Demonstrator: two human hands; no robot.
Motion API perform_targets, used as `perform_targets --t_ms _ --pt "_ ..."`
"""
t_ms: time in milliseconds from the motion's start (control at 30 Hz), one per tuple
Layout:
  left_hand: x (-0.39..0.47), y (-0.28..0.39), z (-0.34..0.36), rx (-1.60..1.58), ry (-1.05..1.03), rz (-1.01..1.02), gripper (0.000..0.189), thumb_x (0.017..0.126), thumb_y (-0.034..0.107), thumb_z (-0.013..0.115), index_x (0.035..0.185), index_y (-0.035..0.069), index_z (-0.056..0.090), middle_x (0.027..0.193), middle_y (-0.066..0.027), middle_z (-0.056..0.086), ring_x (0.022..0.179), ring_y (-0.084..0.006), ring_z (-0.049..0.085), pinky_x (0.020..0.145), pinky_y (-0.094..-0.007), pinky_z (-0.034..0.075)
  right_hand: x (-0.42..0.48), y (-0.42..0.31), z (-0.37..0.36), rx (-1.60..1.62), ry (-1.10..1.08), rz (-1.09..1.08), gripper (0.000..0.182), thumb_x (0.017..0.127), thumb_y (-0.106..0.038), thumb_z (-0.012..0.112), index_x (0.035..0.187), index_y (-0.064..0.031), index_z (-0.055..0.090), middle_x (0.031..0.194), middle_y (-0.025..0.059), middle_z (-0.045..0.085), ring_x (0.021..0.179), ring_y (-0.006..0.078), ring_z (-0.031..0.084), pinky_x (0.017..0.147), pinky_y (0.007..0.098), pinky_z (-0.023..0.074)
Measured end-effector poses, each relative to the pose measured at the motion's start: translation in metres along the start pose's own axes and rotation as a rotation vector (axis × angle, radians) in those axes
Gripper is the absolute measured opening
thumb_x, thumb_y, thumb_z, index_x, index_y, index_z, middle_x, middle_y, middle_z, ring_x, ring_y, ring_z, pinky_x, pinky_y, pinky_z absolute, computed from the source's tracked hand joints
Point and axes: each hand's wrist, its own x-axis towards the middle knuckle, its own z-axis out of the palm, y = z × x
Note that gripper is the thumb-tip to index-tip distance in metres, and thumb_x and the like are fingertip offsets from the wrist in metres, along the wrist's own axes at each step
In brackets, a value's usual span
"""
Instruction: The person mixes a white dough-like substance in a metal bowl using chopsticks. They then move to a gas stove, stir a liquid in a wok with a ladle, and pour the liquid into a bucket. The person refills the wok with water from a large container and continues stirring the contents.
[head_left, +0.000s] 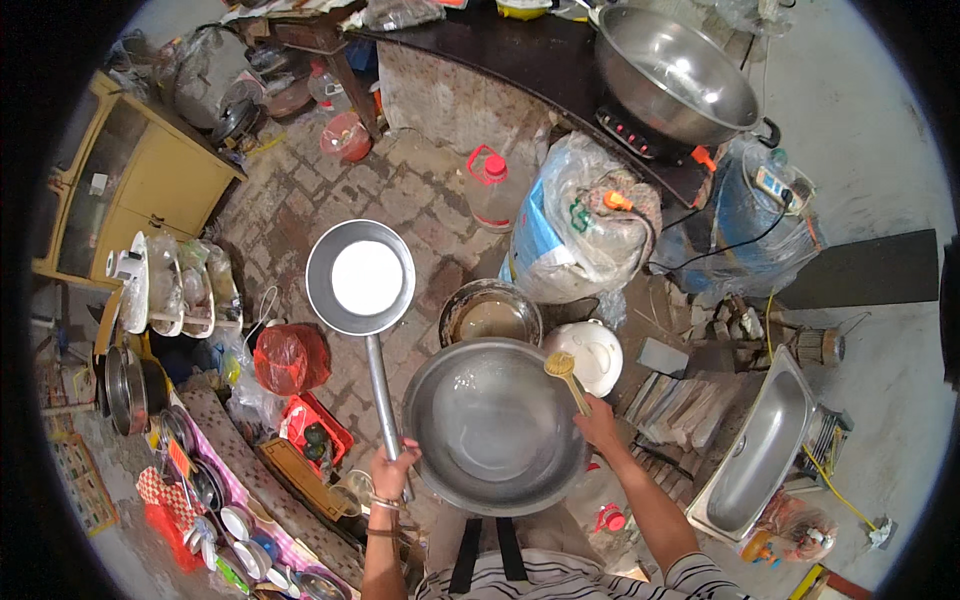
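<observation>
My left hand (392, 472) grips the tubular handle of a metal dipper (321, 277), held out in front of me on the left. The dipper's round bottom shows bright white; I cannot tell whether that is bare metal or something in it. In my right hand (600, 426) is a pot brush (560, 366) with pale bristles. The brush head lies over the right rim of a wide grey metal basin (491, 420), which sits low before me with a few bright water spots. Just beyond it is a darker bowl (448, 319) with murky liquid. A white lid (600, 352) lies beside that bowl.
On the dark counter (487, 52) a large steel wok (667, 75) stands on an induction cooker (626, 133). A stuffed plastic sack (555, 232) and a plastic jug (491, 195) stand below. A steel sink (761, 442) is at right, a yellow cabinet (161, 180) at left.
</observation>
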Motion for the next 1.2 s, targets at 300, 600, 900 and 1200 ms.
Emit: perform_targets --t_ms 300,600,900,1200 --pt "0.197 0.007 0.047 -0.014 0.001 0.008 0.018 0.071 0.021 0.063 0.087 0.013 0.062 0.079 0.0029 0.057 0.067 -0.0075 0.049 0.057 -0.0239 0.039 0.103 0.062 0.132 0.347 -0.333 0.631 0.011 0.073 -0.010 0.059 0.073 -0.0016 0.052 0.064 0.0060 0.051 0.057 0.0180 0.046 0.055 0.0337 0.0399" --pt "0.194 0.033 0.062 -0.252 -0.089 -0.087 0.019 0.073 0.020 0.061 0.090 0.014 0.054 0.125 -0.0062 0.050 0.118 -0.0182 0.043 0.089 -0.0376 0.035 0.122 0.066 0.182 1.172 -0.534 1.043 0.015 0.090 -0.012 0.038 0.087 0.0013 0.044 0.062 0.0119 0.044 0.043 0.0178 0.041 0.035 0.0267 0.0363" --pt "0.114 0.003 0.005 -0.291 0.079 -0.286 0.022 0.071 0.014 0.062 0.091 0.010 0.055 0.116 -0.0086 0.054 0.099 -0.0155 0.051 0.080 -0.0292 0.043 0.077 0.049 0.185 1.835 -0.868 1.115 0.016 0.085 -0.011 0.045 0.089 0.0037 0.048 0.069 0.0129 0.047 0.047 0.0154 0.041 0.036 0.0241 0.0336" --pt "0.067 -0.027 -0.040 -0.314 0.175 -0.243 0.029 0.074 0.024 0.058 0.101 0.014 0.053 0.118 0.0034 0.054 0.105 -0.0133 0.048 0.079 -0.0413 0.040 0.008 -0.031 0.114 2.054 -1.056 0.765 0.031 0.087 -0.022 0.039 0.091 0.0060 0.051 0.063 0.0106 0.048 0.045 0.0136 0.041 0.035 0.0242 0.0335"
